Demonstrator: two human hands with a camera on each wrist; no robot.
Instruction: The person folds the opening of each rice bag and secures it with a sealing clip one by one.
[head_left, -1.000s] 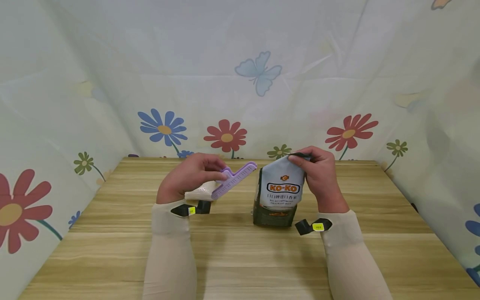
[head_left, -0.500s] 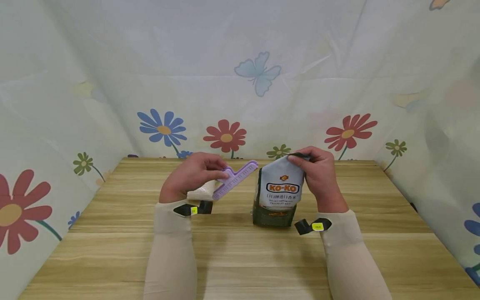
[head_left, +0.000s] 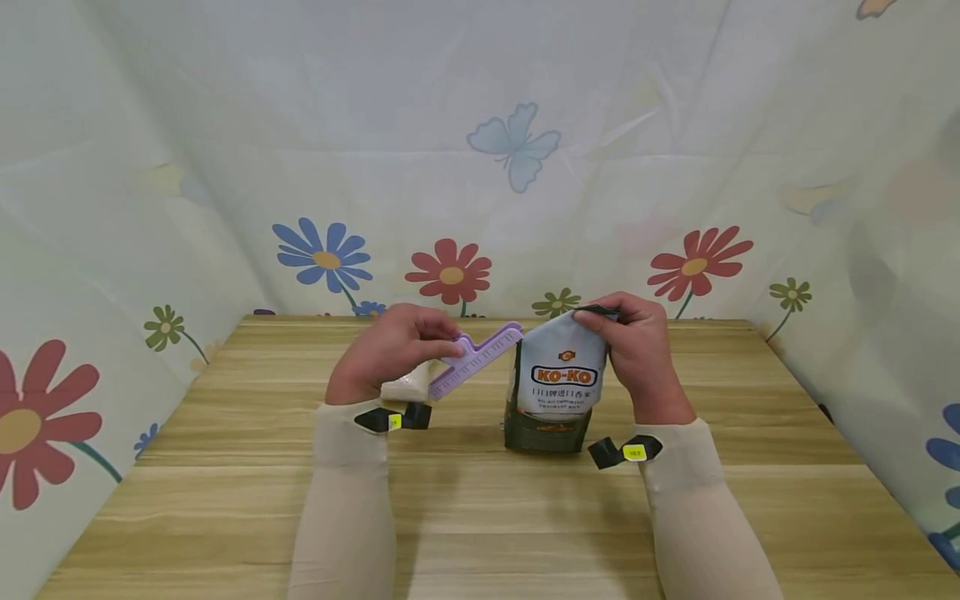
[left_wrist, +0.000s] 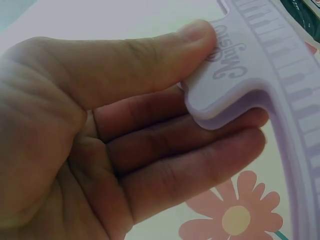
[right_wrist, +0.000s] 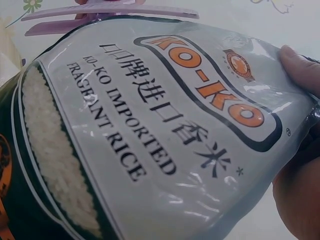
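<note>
My left hand (head_left: 401, 346) pinches a light purple bag clip (head_left: 480, 358) by its grip tabs, thumb on the printed side. In the left wrist view the clip (left_wrist: 235, 60) shows piano-key markings along its long bar. The bar slants up to the right, its upper end right at the left edge of a rice bag (head_left: 562, 383). That bag is grey-white and dark green with KO-KO lettering and stands upright on the table. My right hand (head_left: 641, 350) pinches its folded top corner between thumb and fingers. The right wrist view shows the bag (right_wrist: 165, 115) close up, with the clip behind its edge.
A small clear packet of white grains (head_left: 408, 385) lies on the wooden table (head_left: 480, 517) behind the left wrist, partly covered by the hand and clip. A flower-printed cloth (head_left: 360, 100) rises behind and beside the table.
My left hand has moved a little to the right, bringing the clip's upper end up to the bag. My right hand and the bag stay nearly where they were.
</note>
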